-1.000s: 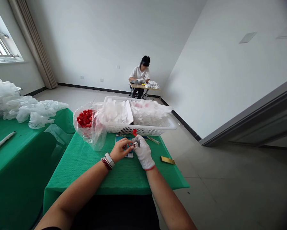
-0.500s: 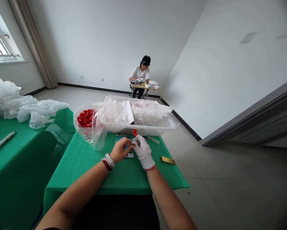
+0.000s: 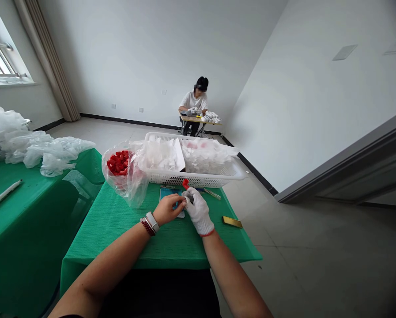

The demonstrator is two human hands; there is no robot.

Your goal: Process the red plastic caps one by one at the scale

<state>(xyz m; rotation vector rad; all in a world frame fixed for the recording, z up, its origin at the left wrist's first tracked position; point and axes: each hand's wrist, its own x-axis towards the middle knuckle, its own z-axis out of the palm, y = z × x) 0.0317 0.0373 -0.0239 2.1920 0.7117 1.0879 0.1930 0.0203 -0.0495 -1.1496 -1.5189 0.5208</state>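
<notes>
A green mesh-woven cloth (image 3: 85,251) covers the table in front; a second green-covered table (image 3: 19,212) stands to the left, bearing one rumpled heap of thin transparent plastic (image 3: 42,154) and one white marker-like pen (image 3: 2,193); farther off, one seated person (image 3: 194,100) works at a small table. On the near table sit one white rectangular lattice-walled plastic basket (image 3: 198,179) packed with filmy plastic, and one transparent bag (image 3: 131,187) holding many small red caps (image 3: 117,162); a flat gold-coloured bar (image 3: 231,222) lies right, a blue card (image 3: 167,194) beneath the hands.

The bare left hand (image 3: 167,210), wearing a white watch (image 3: 151,221) and red beaded bracelet (image 3: 147,227), and the white knit-gloved right hand (image 3: 198,211) nearly close, pinching one small whitish part (image 3: 186,202) between them; one red piece (image 3: 185,184) shows just above the glove, its hold unclear.
</notes>
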